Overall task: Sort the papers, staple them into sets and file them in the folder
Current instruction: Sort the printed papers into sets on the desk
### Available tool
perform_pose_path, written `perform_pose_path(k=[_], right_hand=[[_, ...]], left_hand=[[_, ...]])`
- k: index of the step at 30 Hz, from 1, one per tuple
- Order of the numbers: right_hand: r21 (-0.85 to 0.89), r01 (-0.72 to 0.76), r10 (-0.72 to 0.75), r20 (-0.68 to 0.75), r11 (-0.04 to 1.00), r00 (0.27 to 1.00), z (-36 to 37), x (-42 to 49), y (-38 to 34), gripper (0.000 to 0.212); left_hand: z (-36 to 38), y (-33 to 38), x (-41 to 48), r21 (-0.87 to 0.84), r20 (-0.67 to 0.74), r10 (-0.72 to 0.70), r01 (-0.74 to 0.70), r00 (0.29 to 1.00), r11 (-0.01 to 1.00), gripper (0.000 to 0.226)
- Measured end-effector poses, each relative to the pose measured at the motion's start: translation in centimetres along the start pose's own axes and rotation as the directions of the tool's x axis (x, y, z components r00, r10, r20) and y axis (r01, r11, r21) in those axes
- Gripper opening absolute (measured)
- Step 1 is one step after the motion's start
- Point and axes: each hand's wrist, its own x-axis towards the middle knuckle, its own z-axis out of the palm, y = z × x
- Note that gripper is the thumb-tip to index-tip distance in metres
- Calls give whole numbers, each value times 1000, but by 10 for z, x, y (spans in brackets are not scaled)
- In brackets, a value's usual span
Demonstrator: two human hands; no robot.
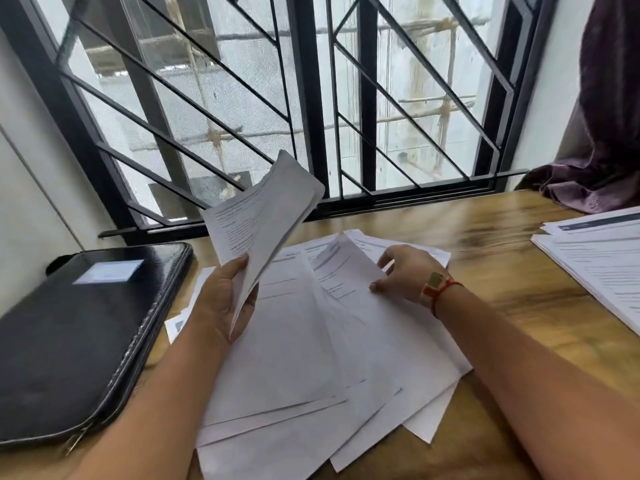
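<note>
Several loose white printed sheets [311, 368] lie fanned out on the wooden table [519, 306] in front of me. My left hand [221, 299] grips a raised bundle of papers [263, 216] by its lower edge, tilted up toward the window. My right hand [405, 271] pinches the right edge of one sheet [346, 271] that lifts slightly off the spread. A black zipped folder [79, 334] with a white label lies closed at the left. No stapler is in view.
A second stack of printed papers [595, 258] lies at the table's right edge. A barred window [311, 98] runs along the back of the table. A purple cloth [602, 140] hangs at the far right corner.
</note>
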Motion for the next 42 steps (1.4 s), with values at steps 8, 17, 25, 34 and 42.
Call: perform_pose_path(k=[8, 17, 25, 34, 42], right_hand=[[82, -5, 35, -363, 997, 931, -19, 15, 23, 16], [329, 229, 152, -814, 916, 561, -36, 26, 37, 20], [446, 357, 215, -820, 821, 531, -41, 28, 36, 21], [755, 290, 245, -508, 588, 826, -35, 33, 38, 10], [923, 226, 48, -253, 311, 966, -20, 19, 9, 17]], left_hand=[[3, -5, -3, 185, 15, 59, -61, 998, 981, 19], [-2, -7, 5, 260, 75, 73, -90, 994, 961, 40], [-2, -8, 4, 263, 92, 94, -115, 991, 958, 33], [-3, -9, 5, 269, 96, 83, -107, 992, 957, 26], [-2, -10, 1, 305, 109, 22, -54, 994, 951, 36]])
